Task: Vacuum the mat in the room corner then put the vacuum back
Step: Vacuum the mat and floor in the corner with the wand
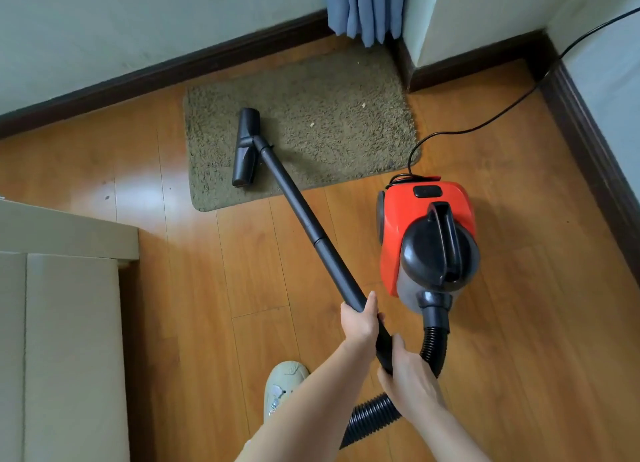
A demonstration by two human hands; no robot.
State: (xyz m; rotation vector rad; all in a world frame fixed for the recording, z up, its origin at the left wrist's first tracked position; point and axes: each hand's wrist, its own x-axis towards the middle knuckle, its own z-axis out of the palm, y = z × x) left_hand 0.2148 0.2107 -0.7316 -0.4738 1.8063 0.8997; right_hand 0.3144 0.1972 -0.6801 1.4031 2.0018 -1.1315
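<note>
The orange-brown wooden floor (pixel 242 271) carries a shaggy olive mat (pixel 311 122) in the corner, the black vacuum head (pixel 246 148) resting on the mat's left part, the red canister vacuum (pixel 426 233) just beside the mat, and what seems a pale slipper (pixel 282 385).

A blue curtain (pixel 365 7) hangs in the corner, its hem just above the wooden floor (pixel 214 271). Dark skirting (pixel 166 70) runs left from the curtain along the pale wall (pixel 138 21). A beige sofa (pixel 65 340) fills the lower left, well apart from the curtain. A light slipper (pixel 282 387) rests on the floor, right of the sofa.
</note>
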